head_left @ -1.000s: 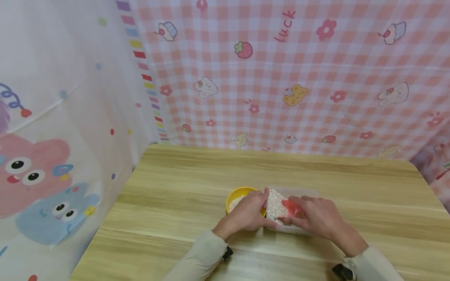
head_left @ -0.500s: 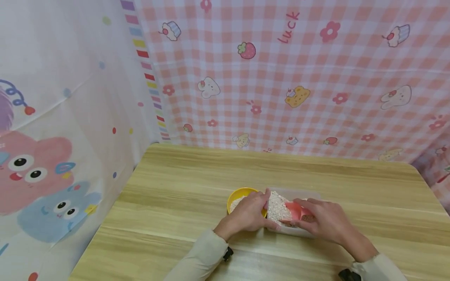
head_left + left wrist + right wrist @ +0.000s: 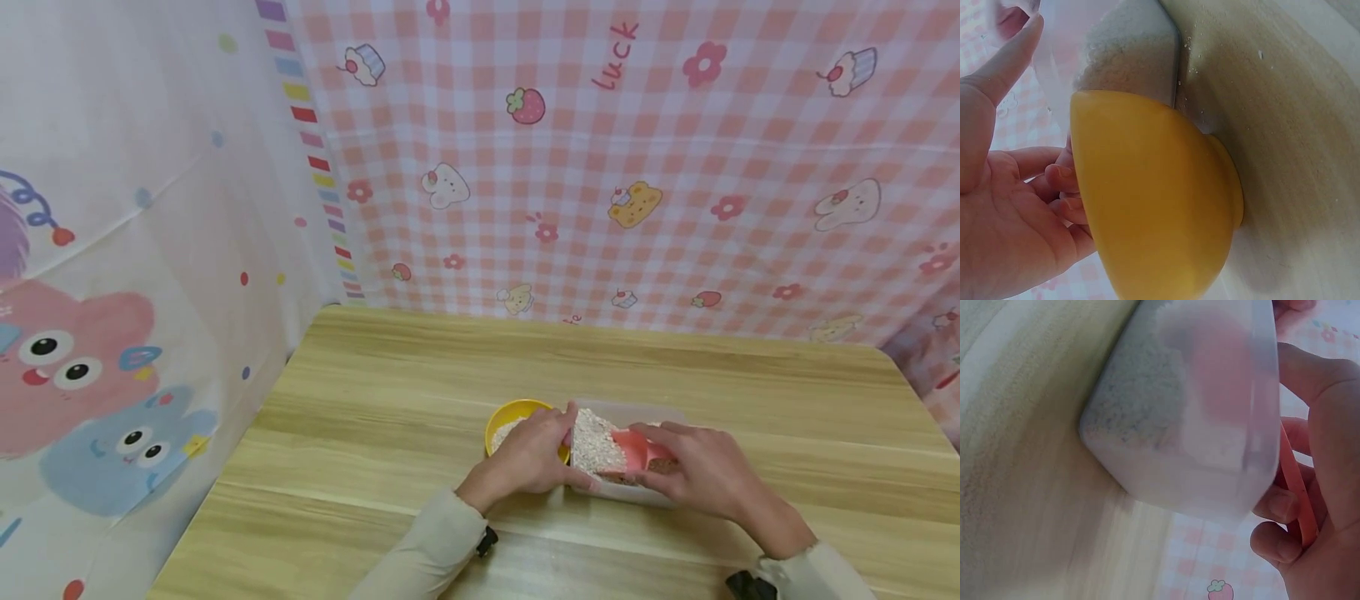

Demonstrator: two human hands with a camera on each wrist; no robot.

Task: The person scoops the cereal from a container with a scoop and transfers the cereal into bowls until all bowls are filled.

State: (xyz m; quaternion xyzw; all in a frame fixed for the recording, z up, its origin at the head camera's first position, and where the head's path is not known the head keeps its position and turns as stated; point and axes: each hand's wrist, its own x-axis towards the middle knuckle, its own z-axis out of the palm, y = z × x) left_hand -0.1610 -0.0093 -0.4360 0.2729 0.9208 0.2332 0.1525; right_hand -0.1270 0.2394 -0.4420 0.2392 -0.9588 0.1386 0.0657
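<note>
A clear plastic box [image 3: 633, 494] of pale flakes resembling oats [image 3: 596, 446] stands on the table. My left hand [image 3: 528, 454] holds its left end, thumb at the front corner and fingers at the far side. Close under that hand sits a yellow bowl [image 3: 517, 407] with some of the same flakes, partly hidden; its outer wall fills much of the left wrist view. My right hand [image 3: 705, 471] grips a red scoop [image 3: 632, 450] whose head lies among the flakes. In the right wrist view the fingers curl round its thin handle [image 3: 1300, 500].
Several stray flakes [image 3: 1194, 65] lie on the wooden table [image 3: 420, 367] beside the box. A pink checked cloth [image 3: 570, 150] hangs behind the table, and a white printed cloth [image 3: 187, 250] hangs at the left.
My right hand has drawn the scoop a little to the right and nearer to me through the flakes. My left hand keeps its place on the box.
</note>
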